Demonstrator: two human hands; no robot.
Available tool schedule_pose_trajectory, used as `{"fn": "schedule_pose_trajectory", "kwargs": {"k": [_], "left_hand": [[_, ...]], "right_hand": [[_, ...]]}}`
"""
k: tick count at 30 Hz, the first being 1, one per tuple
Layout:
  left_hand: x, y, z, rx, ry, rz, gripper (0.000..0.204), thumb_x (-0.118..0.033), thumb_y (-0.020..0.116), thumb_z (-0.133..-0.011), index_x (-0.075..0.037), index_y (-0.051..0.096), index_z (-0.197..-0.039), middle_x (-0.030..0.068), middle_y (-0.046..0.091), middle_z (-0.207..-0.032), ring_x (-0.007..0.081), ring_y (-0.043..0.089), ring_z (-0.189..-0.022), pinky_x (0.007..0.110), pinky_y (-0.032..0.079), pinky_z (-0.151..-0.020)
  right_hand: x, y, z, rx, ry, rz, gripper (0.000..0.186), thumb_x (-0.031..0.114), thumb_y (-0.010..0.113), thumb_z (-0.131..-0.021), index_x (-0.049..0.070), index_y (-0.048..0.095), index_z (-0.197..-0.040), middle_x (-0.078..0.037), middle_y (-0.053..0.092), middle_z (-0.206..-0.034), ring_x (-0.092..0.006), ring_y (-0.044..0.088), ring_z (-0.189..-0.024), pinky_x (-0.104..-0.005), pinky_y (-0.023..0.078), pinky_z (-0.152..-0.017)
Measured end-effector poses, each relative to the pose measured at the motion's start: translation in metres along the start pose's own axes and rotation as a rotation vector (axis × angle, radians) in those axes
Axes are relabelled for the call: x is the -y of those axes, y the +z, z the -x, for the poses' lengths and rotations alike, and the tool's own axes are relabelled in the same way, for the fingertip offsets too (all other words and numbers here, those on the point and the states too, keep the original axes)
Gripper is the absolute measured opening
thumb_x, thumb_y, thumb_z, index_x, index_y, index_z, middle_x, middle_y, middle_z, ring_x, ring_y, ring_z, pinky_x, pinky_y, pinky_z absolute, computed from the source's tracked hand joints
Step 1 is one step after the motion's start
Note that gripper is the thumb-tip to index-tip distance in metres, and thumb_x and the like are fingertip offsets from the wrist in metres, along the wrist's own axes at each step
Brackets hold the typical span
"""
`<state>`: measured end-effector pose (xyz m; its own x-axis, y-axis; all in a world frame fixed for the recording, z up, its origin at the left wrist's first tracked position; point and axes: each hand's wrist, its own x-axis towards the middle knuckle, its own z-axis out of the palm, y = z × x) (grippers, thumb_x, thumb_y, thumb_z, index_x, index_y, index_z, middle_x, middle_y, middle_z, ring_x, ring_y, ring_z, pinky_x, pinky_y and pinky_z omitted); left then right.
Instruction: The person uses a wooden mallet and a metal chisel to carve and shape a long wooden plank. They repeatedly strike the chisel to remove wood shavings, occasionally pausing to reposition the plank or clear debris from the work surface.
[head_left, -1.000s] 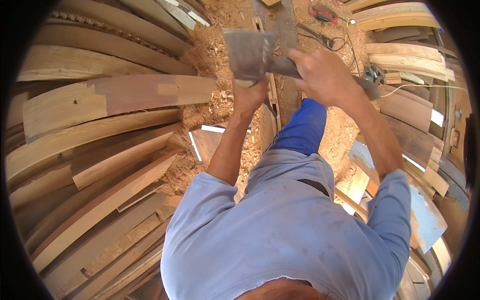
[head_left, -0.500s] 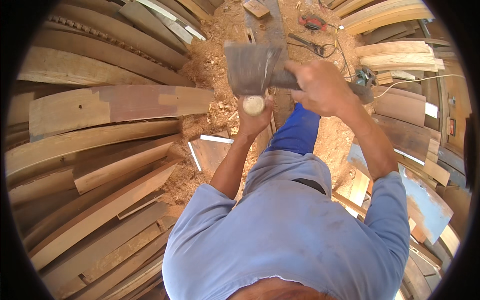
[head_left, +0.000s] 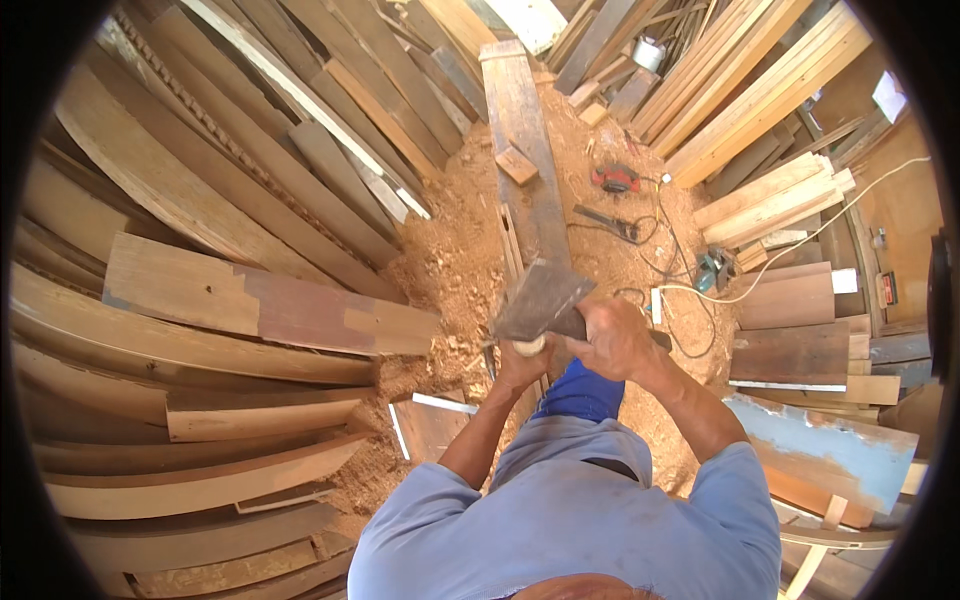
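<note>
My right hand [head_left: 618,340] is wrapped round the handle of a hatchet close behind its head. The wide dark hatchet blade [head_left: 542,300] lies over my left hand [head_left: 522,368], partly hiding it. My left fist grips an upright tool whose round, pale wooden handle end [head_left: 529,346] shows beside the blade's lower edge; the rest of that tool is hidden. Beneath both hands runs a narrow timber [head_left: 509,236] with a slot cut in it, lying along a long worn plank [head_left: 530,130].
A wooden block [head_left: 516,165] sits on the plank. Among sawdust and shavings on the right lie a red power tool [head_left: 615,178], a teal power tool [head_left: 713,270] and tangled cords. Stacked boards [head_left: 270,305] line the left side; pale timbers [head_left: 770,200] are piled at right.
My view has tilted up, so more of the plank's far end shows. The hatchet blade has turned aslant over the handle end; both hands keep their holds.
</note>
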<state>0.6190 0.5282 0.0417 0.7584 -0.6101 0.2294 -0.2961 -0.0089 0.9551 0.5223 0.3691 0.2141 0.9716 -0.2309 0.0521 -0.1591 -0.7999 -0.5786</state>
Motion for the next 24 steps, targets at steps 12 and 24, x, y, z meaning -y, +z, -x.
{"fn": "schedule_pose_trajectory", "kwargs": {"k": [12, 24], "left_hand": [[-0.012, -0.006, 0.091, 0.326, 0.353, -0.009, 0.019, -0.009, 0.078, -0.082, -0.012, 0.060, -0.081, 0.0079, 0.060, -0.077, 0.0301, 0.057, -0.070, 0.042, 0.046, -0.070], [-0.061, -0.063, 0.005, -0.004, -0.002, -0.039, 0.016, -0.004, 0.077, -0.087, -0.005, 0.063, -0.096, 0.0042, 0.064, -0.084, 0.0166, 0.063, -0.076, 0.034, 0.053, -0.069]], "right_hand": [[-0.049, 0.035, 0.071, -0.112, 0.367, -0.482, 0.053, 0.025, 0.077, -0.080, -0.008, 0.066, -0.119, -0.028, 0.073, -0.106, -0.0367, 0.072, -0.100, -0.0418, 0.054, -0.089], [-0.100, 0.075, 0.171, -0.308, 0.632, -0.798, 0.024, 0.022, 0.079, -0.084, 0.002, 0.065, -0.086, -0.001, 0.058, -0.066, -0.0095, 0.053, -0.056, -0.0312, 0.044, -0.050]]}}
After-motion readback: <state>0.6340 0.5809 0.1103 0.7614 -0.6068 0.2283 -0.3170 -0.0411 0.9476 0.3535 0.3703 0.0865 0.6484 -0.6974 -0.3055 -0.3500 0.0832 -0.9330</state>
